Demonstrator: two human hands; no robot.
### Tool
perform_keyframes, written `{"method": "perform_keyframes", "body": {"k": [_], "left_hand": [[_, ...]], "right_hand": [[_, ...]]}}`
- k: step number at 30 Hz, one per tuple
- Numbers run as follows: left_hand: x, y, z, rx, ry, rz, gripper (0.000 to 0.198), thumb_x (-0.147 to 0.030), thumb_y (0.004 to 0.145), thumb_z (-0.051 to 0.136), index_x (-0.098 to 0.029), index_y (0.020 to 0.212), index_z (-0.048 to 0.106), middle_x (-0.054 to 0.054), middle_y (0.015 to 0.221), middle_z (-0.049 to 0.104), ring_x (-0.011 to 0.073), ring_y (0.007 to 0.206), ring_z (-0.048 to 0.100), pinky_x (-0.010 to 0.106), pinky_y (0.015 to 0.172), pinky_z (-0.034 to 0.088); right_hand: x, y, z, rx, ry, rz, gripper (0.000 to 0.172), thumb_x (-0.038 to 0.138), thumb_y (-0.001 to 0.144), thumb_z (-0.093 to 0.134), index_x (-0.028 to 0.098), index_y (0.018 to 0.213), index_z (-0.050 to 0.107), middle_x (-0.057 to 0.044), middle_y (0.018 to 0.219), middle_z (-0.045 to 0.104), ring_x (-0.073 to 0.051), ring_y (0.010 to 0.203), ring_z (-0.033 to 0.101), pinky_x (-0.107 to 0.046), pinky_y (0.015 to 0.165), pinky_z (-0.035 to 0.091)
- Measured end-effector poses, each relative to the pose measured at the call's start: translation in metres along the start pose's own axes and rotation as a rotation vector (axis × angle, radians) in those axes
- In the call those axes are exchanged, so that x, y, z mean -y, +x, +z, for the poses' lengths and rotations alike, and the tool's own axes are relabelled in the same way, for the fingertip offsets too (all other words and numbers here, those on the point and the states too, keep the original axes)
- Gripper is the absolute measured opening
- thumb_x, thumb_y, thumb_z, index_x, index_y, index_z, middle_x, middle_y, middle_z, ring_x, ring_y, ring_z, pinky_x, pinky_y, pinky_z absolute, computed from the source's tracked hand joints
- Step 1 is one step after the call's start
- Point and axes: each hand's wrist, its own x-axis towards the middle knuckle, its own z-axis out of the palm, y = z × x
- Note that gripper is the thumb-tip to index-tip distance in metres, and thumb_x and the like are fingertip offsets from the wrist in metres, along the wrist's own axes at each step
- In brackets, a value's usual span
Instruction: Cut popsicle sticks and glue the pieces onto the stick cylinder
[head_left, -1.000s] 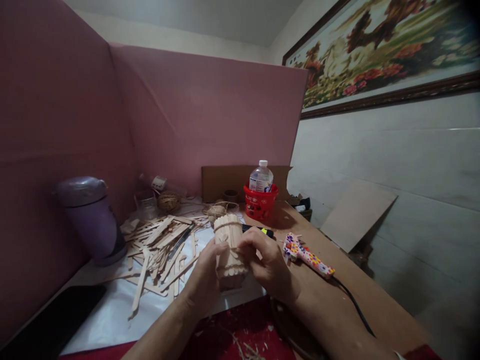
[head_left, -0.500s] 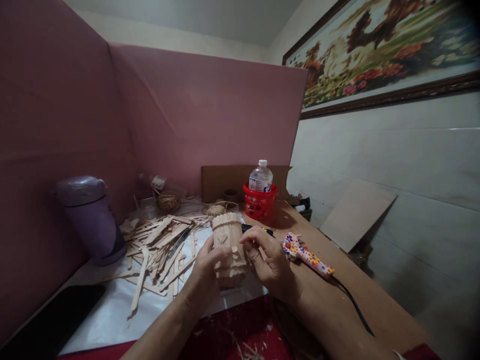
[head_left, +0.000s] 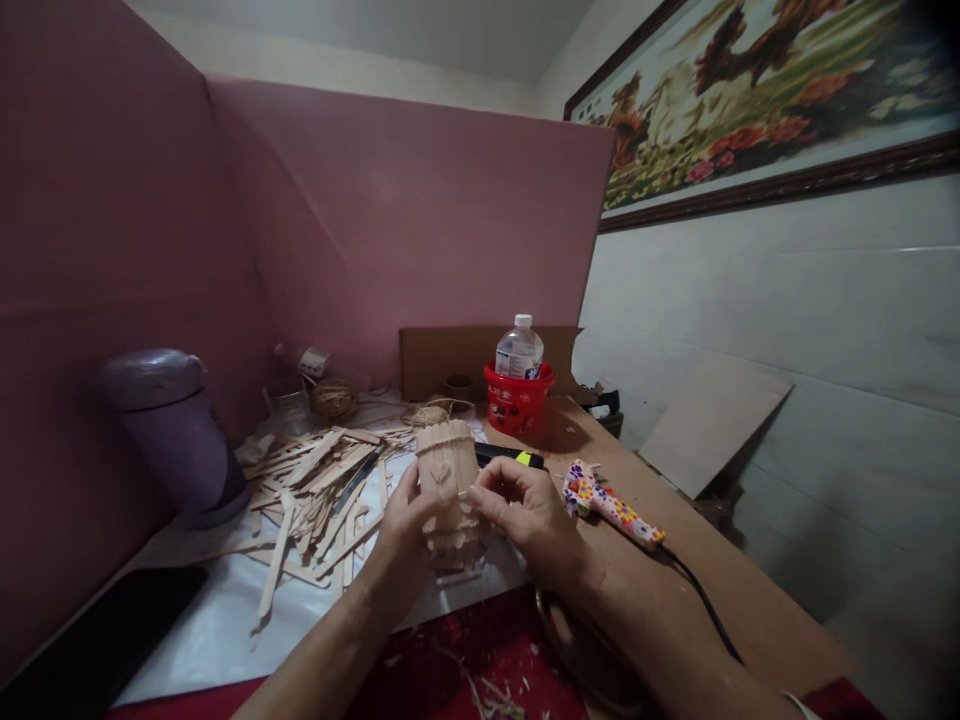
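A small round holder (head_left: 454,460) faced with upright craft sticks has twine around its top and a wooden heart (head_left: 441,471) on its front. My left hand (head_left: 409,525) is wrapped around its left side, the thumb across the front. My right hand (head_left: 525,510) is at its right side, thumb and forefinger pinched against the front below the heart. Whatever lies between those fingertips is too small to make out. Behind the right hand lies a black and yellow tool (head_left: 510,456), partly hidden. To the right rests a flower-patterned glue gun (head_left: 615,508) with a black cord.
Many craft sticks (head_left: 322,500) are heaped on white paper at left, near a purple flask (head_left: 176,440) and a black flat object (head_left: 105,640). Twine balls (head_left: 334,399) sit behind. A red bucket (head_left: 517,405) holds a plastic bottle (head_left: 519,350). Scraps lie on red cloth (head_left: 465,660).
My right fingertips have moved left onto the holder's front and closed together there. The black and yellow tool shows more behind my hand. My left hand keeps its grip.
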Motion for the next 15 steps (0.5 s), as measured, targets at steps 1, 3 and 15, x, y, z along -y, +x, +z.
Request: {"method": "perform_keyframes", "body": {"k": [1, 3, 15], "left_hand": [[-0.0002, -0.0002, 0.0001, 0.0, 0.0, -0.013, 0.044, -0.031, 0.069, 0.065, -0.019, 0.11, 0.054, 0.007, 0.091, 0.066, 0.0223, 0.069, 0.065, 0.032, 0.057, 0.051], [-0.0005, -0.0003, 0.0004, -0.001, -0.001, -0.031, 0.043, -0.03, 0.07, 0.063, -0.02, 0.111, 0.053, 0.007, 0.091, 0.066, 0.0224, 0.069, 0.065, 0.033, 0.057, 0.052], [0.0013, 0.0009, 0.0002, 0.061, -0.001, -0.016, 0.029, -0.023, 0.077, 0.051, -0.019, 0.106, 0.051, 0.004, 0.081, 0.062, 0.0194, 0.064, 0.061, 0.032, 0.054, 0.051]], "right_hand": [[-0.0002, 0.0006, -0.0005, 0.002, 0.025, 0.016, 0.018, 0.031, 0.077, 0.061, 0.017, 0.068, 0.054, 0.004, 0.06, 0.048, -0.01, 0.053, 0.043, -0.022, 0.049, 0.034], [-0.0007, 0.0014, -0.0012, 0.001, 0.06, 0.032, 0.019, 0.032, 0.076, 0.063, 0.017, 0.066, 0.055, 0.004, 0.059, 0.05, -0.01, 0.053, 0.044, -0.022, 0.049, 0.034], [0.0003, 0.0053, -0.0037, 0.019, 0.127, 0.109, 0.018, 0.028, 0.069, 0.065, 0.016, 0.06, 0.055, 0.002, 0.055, 0.055, -0.01, 0.051, 0.046, -0.024, 0.051, 0.035]]}}
